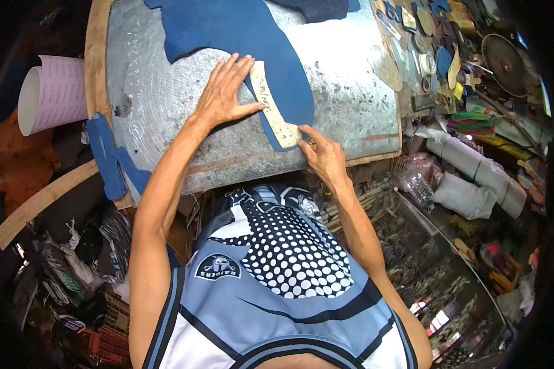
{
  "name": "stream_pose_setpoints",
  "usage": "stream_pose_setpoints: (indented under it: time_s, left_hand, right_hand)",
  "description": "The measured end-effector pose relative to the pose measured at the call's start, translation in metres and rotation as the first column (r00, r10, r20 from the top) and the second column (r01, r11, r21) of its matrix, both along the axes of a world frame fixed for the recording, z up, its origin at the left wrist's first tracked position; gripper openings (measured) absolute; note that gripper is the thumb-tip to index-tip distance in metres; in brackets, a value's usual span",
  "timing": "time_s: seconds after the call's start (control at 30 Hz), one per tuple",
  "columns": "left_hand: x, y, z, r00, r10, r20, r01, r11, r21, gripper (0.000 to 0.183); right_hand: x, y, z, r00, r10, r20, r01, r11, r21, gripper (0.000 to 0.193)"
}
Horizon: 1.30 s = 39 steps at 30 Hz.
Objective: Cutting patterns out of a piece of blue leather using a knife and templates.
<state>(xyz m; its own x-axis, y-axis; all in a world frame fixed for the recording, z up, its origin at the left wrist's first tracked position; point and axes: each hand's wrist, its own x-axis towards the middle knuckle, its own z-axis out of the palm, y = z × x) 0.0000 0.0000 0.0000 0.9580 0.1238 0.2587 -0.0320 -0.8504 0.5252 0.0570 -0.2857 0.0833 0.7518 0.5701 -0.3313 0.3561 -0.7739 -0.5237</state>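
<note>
A sheet of blue leather (240, 31) lies on a worn metal-topped work table (221, 154). On its near strip rests a narrow, slightly curved cream template (268, 101) with handwriting and a wider near end. My left hand (224, 92) is spread flat, fingers pointing away, partly on the bare metal beside the leather. Its thumb reaches the template's left edge. At the template's near right corner, my right hand (323, 154) is closed, with index finger and thumb pinching the corner. The other fingers are curled under, and whether they hold anything else is hidden.
Blue scraps (108, 160) hang at the table's left edge, beside a rolled printed sheet (54, 95). More blue leather (320, 8) lies at the far edge. To the right are cluttered templates and tools, a round fan (505, 64) and plastic-wrapped rolls (474, 166).
</note>
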Motion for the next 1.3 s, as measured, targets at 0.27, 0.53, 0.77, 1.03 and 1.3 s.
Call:
stream_pose_setpoints:
  time_s: [0.27,0.53,0.77,1.03,1.3]
  left_hand:
    - [-0.002,0.001,0.004,0.999,0.023,-0.029,-0.023,1.0,-0.009,0.107]
    - [-0.002,-0.002,0.006,0.997,0.005,-0.081,-0.004,1.0,0.023,0.1]
    - [0.002,0.005,0.019,0.989,-0.015,-0.147,0.03,0.995,0.099,0.081]
    - [0.023,-0.006,0.039,0.984,-0.065,-0.166,0.082,0.992,0.097,0.07]
    - [0.092,-0.069,0.075,0.982,-0.141,0.126,0.133,0.988,0.074,0.049]
  right_hand:
    - [-0.003,-0.002,-0.009,0.999,0.025,0.031,-0.028,0.994,0.106,0.036]
    - [-0.001,-0.008,-0.016,0.995,0.076,0.071,-0.084,0.989,0.119,0.036]
    - [0.016,-0.01,-0.005,0.987,0.159,-0.006,-0.157,0.977,0.142,0.038]
    - [0.006,-0.074,0.029,0.333,-0.148,-0.931,0.695,0.706,0.136,0.043]
    - [-0.015,-0.169,0.052,0.299,-0.292,-0.908,0.944,0.23,0.237,0.059]
